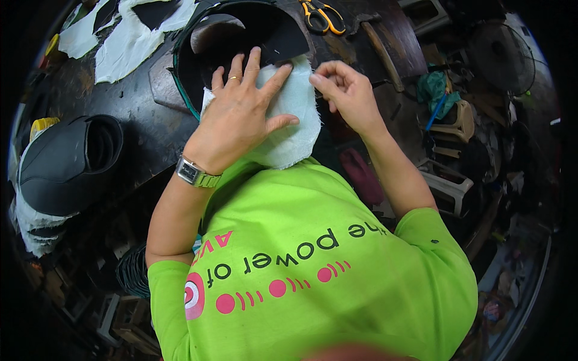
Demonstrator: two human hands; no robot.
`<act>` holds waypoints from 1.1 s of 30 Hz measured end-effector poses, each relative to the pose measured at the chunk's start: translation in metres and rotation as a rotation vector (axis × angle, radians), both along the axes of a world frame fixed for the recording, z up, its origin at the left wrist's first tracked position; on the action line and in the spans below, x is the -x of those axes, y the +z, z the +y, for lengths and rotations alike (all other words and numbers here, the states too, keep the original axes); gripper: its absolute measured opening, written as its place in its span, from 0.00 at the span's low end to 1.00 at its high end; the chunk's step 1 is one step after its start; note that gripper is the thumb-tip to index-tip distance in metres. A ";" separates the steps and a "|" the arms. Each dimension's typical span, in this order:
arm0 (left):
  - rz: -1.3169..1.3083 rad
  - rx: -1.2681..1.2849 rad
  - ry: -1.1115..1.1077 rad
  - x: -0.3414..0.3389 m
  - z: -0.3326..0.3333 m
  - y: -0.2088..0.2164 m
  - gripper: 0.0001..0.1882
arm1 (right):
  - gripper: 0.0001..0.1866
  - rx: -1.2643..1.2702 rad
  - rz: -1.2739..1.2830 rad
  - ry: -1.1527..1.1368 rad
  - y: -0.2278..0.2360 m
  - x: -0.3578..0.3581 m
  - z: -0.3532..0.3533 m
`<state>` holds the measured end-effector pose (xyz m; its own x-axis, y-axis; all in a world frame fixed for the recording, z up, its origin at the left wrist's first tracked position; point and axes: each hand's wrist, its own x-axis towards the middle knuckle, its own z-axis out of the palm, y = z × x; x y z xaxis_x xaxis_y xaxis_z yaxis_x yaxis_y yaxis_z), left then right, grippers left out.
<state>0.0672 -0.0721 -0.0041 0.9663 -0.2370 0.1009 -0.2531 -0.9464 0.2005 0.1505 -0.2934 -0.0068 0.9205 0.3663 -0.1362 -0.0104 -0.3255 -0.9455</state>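
Observation:
A frayed piece of white cloth (295,135) lies over a curved black sheet-like piece (274,33) at the table's near edge. Its lower end hangs toward my green shirt. My left hand (244,99) presses down with spread fingers, the fingertips reaching onto the black piece and the palm over the cloth. At the cloth's right edge, my right hand (346,93) is closed, thumb and forefinger pinched at the border. Part of the cloth is hidden beneath my left hand. A dark green edge runs along the left side of the black piece.
Orange-handled scissors (322,18) and a wooden-handled hammer (382,54) lie at the back right. White cloth scraps (123,51) are at the back left. A rolled black piece (72,159) stands on the left. Stools (448,186) and a fan (500,60) stand to the right.

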 end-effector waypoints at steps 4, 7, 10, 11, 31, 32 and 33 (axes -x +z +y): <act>-0.011 -0.060 -0.054 -0.001 0.001 0.001 0.53 | 0.21 0.281 -0.371 0.049 -0.006 -0.017 0.021; -0.005 -0.092 -0.043 0.003 -0.002 -0.005 0.56 | 0.22 0.323 -0.471 0.056 -0.009 -0.025 0.026; -0.040 -0.065 -0.030 0.005 -0.002 -0.010 0.56 | 0.17 0.270 -0.461 0.099 -0.009 -0.027 0.024; -0.049 -0.037 -0.037 0.005 -0.002 -0.011 0.56 | 0.16 0.236 -0.450 0.100 -0.009 -0.027 0.023; -0.148 0.058 0.099 -0.012 -0.011 -0.007 0.42 | 0.19 0.500 -1.166 0.015 0.002 -0.027 0.030; -0.170 0.072 0.108 -0.013 -0.013 -0.006 0.42 | 0.23 0.518 -1.279 0.089 0.001 -0.029 0.029; -0.125 0.068 0.119 -0.015 -0.013 -0.004 0.42 | 0.26 0.532 -1.285 0.177 -0.001 -0.032 0.028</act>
<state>0.0822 -0.0851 -0.0082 0.9660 -0.1105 0.2338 -0.1673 -0.9564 0.2393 0.1829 -0.2658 -0.0078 0.4537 0.6607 0.5981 0.8352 -0.5493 -0.0269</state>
